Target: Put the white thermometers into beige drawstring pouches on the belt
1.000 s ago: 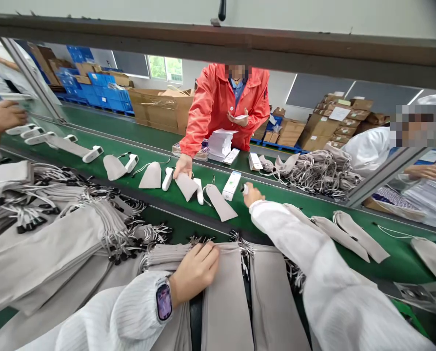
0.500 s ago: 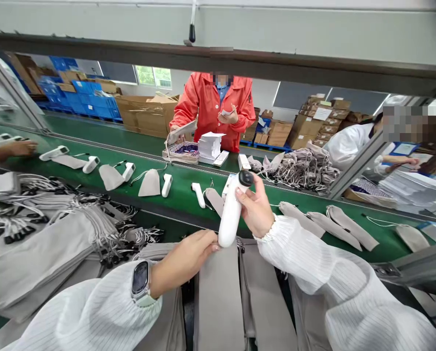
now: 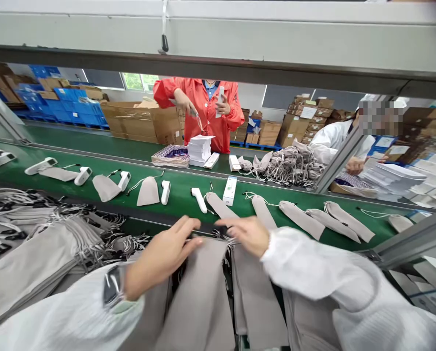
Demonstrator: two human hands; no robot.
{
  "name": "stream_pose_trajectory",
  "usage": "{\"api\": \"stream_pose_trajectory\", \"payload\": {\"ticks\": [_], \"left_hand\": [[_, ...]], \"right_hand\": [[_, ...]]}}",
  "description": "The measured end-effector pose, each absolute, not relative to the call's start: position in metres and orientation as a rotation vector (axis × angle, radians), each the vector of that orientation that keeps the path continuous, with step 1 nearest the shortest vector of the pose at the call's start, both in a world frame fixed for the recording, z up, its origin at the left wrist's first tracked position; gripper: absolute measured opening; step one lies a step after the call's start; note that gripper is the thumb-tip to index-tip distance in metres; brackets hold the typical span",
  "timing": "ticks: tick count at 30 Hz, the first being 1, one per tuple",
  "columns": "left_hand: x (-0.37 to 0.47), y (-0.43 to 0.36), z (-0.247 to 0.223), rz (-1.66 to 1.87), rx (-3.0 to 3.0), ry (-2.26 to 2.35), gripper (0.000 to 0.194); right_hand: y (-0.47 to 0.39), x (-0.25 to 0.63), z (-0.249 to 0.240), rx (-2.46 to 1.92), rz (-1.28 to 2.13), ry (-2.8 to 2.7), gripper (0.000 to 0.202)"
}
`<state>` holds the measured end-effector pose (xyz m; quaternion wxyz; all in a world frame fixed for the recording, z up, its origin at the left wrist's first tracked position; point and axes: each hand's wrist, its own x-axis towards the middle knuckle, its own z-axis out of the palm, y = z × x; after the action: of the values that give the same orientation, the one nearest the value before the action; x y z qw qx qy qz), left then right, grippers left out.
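Observation:
A long grey drawstring pouch (image 3: 199,278) lies tilted in front of me on a stack of similar pouches. My left hand (image 3: 163,253) has its mouth edge between thumb and fingers. Close to the pouch's right top corner is my right hand (image 3: 249,234), blurred, its forefinger stretched leftward over the cords and black cord stops. Whether it grips a cord is unclear. No white device shows in either hand, and the pouch's inside is hidden. Beyond my fingers, a white handheld device (image 3: 199,200) lies on the green belt (image 3: 181,214) beside a filled-looking grey pouch (image 3: 220,204).
Pouch piles with white cords (image 3: 46,253) spread at left. More devices, pouches and a small white box (image 3: 230,190) line the belt. Opposite, a person in a red jacket (image 3: 207,112) handles items. A metal post (image 3: 344,151) stands right, near another worker in white.
The white device has left my right hand and is out of sight. Both hands are now at the pouch's mouth, and the pouch has swung leftward. The view has shifted slightly.

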<state>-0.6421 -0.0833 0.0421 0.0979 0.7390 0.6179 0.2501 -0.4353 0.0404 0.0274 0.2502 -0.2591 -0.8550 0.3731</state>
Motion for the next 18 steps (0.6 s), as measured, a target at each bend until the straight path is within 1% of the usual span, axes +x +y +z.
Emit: {"api": "stream_pose_trajectory", "payload": {"ticks": [2,3,4,5,6,7,8,9,10,11,12,14,15,17,18], "left_hand": [[-0.643,-0.091,0.043,0.568,2.184,1.825,0.023],[-0.639,-0.093,0.044,0.564,2.189,1.815,0.026],[-0.632,-0.094,0.046,0.629,2.199,1.801,0.029],[-0.622,-0.093,0.047,0.748,2.213,1.773,0.031],[-0.612,-0.09,0.049,0.873,2.221,1.725,0.031],[-0.602,-0.087,0.05,0.972,2.229,1.662,0.032],[-0.594,-0.083,0.05,1.035,2.249,1.598,0.032],[-0.589,-0.079,0.048,1.06,2.277,1.555,0.03],[-0.589,-0.076,0.045,1.054,2.302,1.559,0.026],[-0.592,-0.073,0.04,1.025,2.312,1.621,0.02],[-0.599,-0.071,0.033,0.967,2.304,1.719,0.022],[-0.616,-0.07,0.013,0.762,2.27,1.909,0.033],[-0.623,-0.07,0.002,0.64,2.272,1.959,0.031],[-0.632,-0.072,-0.019,0.476,2.306,1.985,0.023],[-0.633,-0.073,-0.027,0.452,2.356,1.989,0.021]], "right_hand": [[0.051,-0.414,0.03,-0.833,0.898,-2.253,0.039],[0.05,-0.409,0.028,-0.871,0.913,-2.243,0.042],[0.044,-0.41,0.024,-0.844,0.99,-2.267,0.05],[0.035,-0.415,0.018,-0.75,1.109,-2.304,0.061],[0.023,-0.423,0.011,-0.628,1.242,-2.317,0.067],[0.013,-0.432,0.005,-0.52,1.365,-2.29,0.065],[0.006,-0.44,-0.001,-0.469,1.442,-2.235,0.055],[0.006,-0.446,-0.004,-0.523,1.442,-2.172,0.043],[0.013,-0.447,-0.004,-0.654,1.377,-2.107,0.034],[0.029,-0.443,-0.001,-0.811,1.273,-2.032,0.031],[0.05,-0.435,0.003,-1.052,1.078,-1.977,0.033],[0.102,-0.412,0.016,-1.309,0.809,-1.882,0.046],[0.127,-0.401,0.021,-1.609,0.53,-1.938,0.048],[0.164,-0.389,0.025,-1.835,0.34,-1.962,0.052],[0.174,-0.391,0.025,-1.898,0.262,-1.987,0.052]]}}
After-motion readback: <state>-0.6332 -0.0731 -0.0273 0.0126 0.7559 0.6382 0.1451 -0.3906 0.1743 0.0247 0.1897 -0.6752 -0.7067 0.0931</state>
